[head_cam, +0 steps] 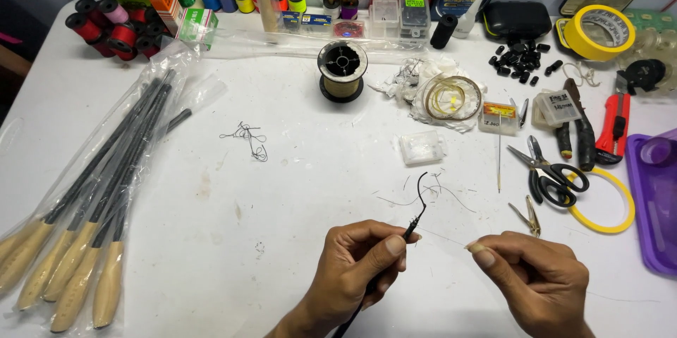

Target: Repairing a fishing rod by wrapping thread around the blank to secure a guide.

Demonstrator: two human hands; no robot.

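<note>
1. The left hand [356,267] pinches a thin black rod tip [412,226] between thumb and forefinger, the other fingers curled beneath; a curved black strand [422,193] rises from the tip over the white plastic table [282,225].
2. The right hand [536,278] is closed in a pinch on a fine, nearly clear line [444,237] that runs across to the rod tip (too thin to follow along its whole length).
3. The step in hand looks like binding or tying the line onto the rod tip, judged from the taut span between both hands.
4. The next move would call for steady tension and small, even turns close to the tip, with the left pinch kept firm.
5. Nearby lie the black-handled scissors [550,172], small brass nail clippers [529,216], a black spool of yellowish line [342,70] and bagged dark rods with pale wooden handles [92,225].
</note>
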